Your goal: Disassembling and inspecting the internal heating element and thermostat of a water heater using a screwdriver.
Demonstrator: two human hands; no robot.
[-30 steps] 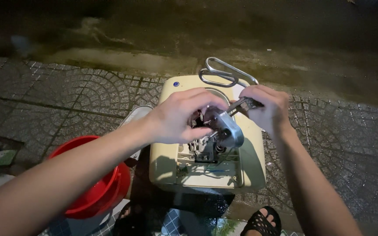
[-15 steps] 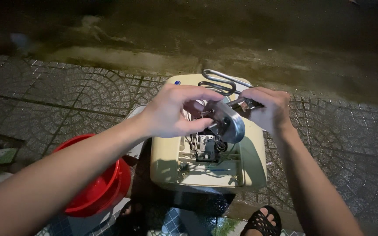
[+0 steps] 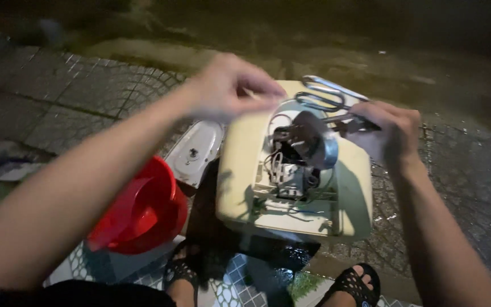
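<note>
Two bare hands over one opened appliance: a cream plastic housing (image 3: 240, 170) lying on its back on the tiled pavement (image 3: 58, 91), with its inner workings exposed in a central cavity. The right hand (image 3: 390, 133) is clenched around a dark slim tool (image 3: 348, 120), pliers or a similar gripper by the look, though the tip is too small to name for sure; its nose meets the round grey metal part (image 3: 313, 142) standing up out of the cavity. The left hand (image 3: 228, 85) is motion-blurred above the top left of the housing, fingers pinched together on something thin and pale; I cannot tell what it grips, if anything. A looped metal heating coil (image 3: 322, 94) lies across the far edge of the housing, just behind the tool. Thin wires (image 3: 274, 165) and a dark terminal block (image 3: 294, 182) sit below the metal part. Handling judgement: the housing looks light, stiff and somewhat brittle, smooth enough to slide on the wet tiles, so steady it by an outer edge. The metal part looks rigid and fairly heavy for its size; grip its rim or stem, not the wires, which are soft and would tear loose easily. A red plastic bucket (image 3: 143, 210) stands to the left, a pale oval cover (image 3: 194, 150) lies between it and the housing, and sandalled feet (image 3: 353, 284) show at the bottom edge.
</note>
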